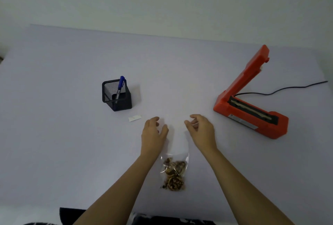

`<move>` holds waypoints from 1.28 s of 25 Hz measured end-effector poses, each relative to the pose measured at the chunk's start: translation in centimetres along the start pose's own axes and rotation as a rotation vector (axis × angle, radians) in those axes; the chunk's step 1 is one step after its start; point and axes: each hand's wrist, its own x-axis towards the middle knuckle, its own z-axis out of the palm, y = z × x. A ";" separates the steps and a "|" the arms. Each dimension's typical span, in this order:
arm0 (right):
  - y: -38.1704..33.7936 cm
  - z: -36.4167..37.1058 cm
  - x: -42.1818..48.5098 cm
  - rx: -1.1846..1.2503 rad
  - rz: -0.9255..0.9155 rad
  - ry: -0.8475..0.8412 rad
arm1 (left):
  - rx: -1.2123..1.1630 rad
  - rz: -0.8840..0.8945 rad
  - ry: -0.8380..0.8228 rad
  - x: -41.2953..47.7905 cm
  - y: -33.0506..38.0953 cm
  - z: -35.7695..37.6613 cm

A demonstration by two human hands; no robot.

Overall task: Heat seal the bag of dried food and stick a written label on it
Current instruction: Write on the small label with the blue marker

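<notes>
A clear plastic bag lies flat on the table between my forearms. Dried brown food slices fill its near end, and its empty open end points away from me. My left hand hovers at the far left corner of the bag with loosely curled fingers. My right hand is at the far right corner, thumb and fingers apart and loosely bent. Whether either hand touches the thin film I cannot make out. A small white label lies left of my left hand. An orange heat sealer stands at the right with its arm raised.
A black mesh pen holder with a blue pen stands at the left behind the label. The sealer's black cord trails off to the right edge. The table is pale grey, with a white wall behind it.
</notes>
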 end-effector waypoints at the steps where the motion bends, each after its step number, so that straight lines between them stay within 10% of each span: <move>1: -1.1 -0.3 0.4 -0.002 -0.058 0.022 | -0.031 0.025 0.055 -0.2 0.4 -1.3; 8: -10.1 1.6 5.3 0.011 -0.394 -0.092 | -0.119 0.113 0.524 3.4 -0.8 -12.4; 16: -17.7 10.4 9.0 -0.047 -0.340 -0.264 | -0.104 -0.197 0.072 10.0 -3.2 -13.5; 32: -19.3 5.9 9.9 0.444 -0.108 0.117 | -0.155 -0.276 0.091 11.5 -3.8 -12.9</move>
